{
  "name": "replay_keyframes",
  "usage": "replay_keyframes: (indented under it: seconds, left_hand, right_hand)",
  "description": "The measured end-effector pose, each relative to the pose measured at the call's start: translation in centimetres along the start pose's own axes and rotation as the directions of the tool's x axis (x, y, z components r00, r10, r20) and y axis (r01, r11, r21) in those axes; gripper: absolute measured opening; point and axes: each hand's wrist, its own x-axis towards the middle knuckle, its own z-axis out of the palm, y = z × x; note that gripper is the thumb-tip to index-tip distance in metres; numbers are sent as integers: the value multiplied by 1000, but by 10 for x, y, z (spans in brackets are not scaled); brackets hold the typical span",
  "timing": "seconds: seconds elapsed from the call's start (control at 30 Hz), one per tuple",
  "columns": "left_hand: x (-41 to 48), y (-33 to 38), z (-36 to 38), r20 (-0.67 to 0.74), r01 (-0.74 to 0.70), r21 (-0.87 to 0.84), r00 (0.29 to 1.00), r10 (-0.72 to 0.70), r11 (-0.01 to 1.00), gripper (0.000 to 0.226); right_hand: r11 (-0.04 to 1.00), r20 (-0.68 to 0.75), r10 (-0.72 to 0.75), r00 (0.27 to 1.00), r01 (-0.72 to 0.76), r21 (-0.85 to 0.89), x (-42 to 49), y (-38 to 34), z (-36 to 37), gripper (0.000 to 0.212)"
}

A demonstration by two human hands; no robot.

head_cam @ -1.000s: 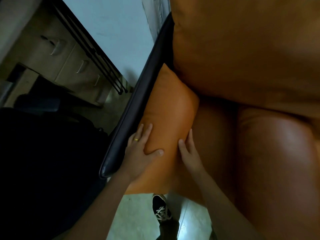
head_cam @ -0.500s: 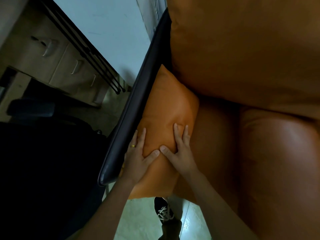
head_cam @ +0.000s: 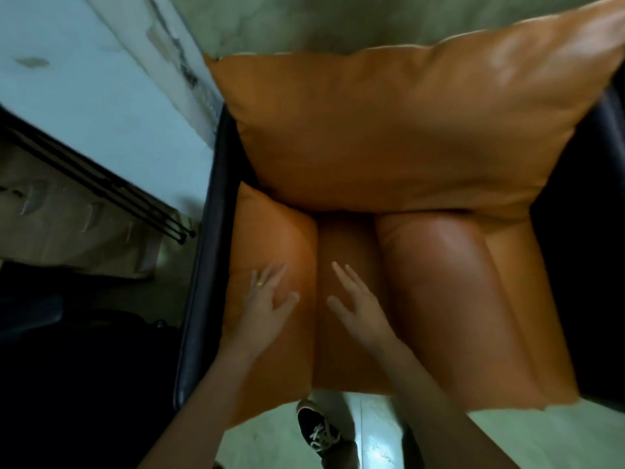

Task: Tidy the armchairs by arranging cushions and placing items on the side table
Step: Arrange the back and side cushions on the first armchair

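Two hands flat, fingers straight. Nothing grasped: left hand (head_cam: 267, 301) on orange side cushion (head_cam: 270, 238) at nine o'clock, right hand (head_cam: 358, 309) over seat cushion (head_cam: 345, 360).

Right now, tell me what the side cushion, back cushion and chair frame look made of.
Side cushion: leather or faux leather, tan, smooth semi-gloss; a soft highlight shows on its bulge.
Back cushion: seemingly the same, duller, with fine creases and a seamed edge.
Frame: dark, smooth, slightly shiny, possibly leather-wrapped or plastic; cannot tell.
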Motion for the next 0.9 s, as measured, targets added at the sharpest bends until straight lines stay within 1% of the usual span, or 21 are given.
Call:
replay_keyframes:
  seconds: [0.07,0.17,0.27,0.3,0.33,0.4,0.5,0.57,0.67,0.73,0.83,0.9]
  left_hand:
    - [13,28,14,50,-48,-48,997,51,998,60]
    - [24,68,43,139,-56,-101,988,70,993,61]
    - [30,96,70,193,-30,-91,980,48,995,62]
    - [31,108,81,204,-35,-88,978,53,995,62]
    - [32,121,90,220,-45,-80,974,61,996,61]
    - [39,145,109,242,-91,-54,965,102,994,59]
    - [50,170,134,289,-160,-17,944,158,987,63]
    - [61,184,148,330,-160,10,932,148,987,69]
    - [89,197,164,371,-160,102,922,112,982,79]
    - [107,201,169,386,-187,182,916,105,965,84]
    - [125,211,172,451,-223,334,891,53,916,92]
    - [133,215,172,493,-234,373,870,22,898,98]
  right_hand:
    - [1000,-76,1,997,-1,2,-17,8,-32,64]
    - [999,-211,35,977,-35,3,-43,25,-85,63]
    - [983,-327,28,945,-85,-161,-64,45,-124,62]
    - [976,-354,32,935,-105,-189,-71,55,-139,62]
    - [978,-376,42,925,-116,-176,-78,65,-154,60]
    - [986,-408,91,908,-139,-89,-87,87,-177,57]
    - [980,-383,195,903,-199,31,-105,111,-192,56]
    - [961,-357,276,892,-267,76,-119,128,-188,59]
    - [886,-329,455,828,-382,262,-132,146,-180,70]
    - [856,-325,499,804,-398,330,-133,153,-175,74]
    - [821,-296,547,783,-432,374,-125,150,-178,75]
    - [793,-246,578,778,-466,392,-117,147,-183,78]
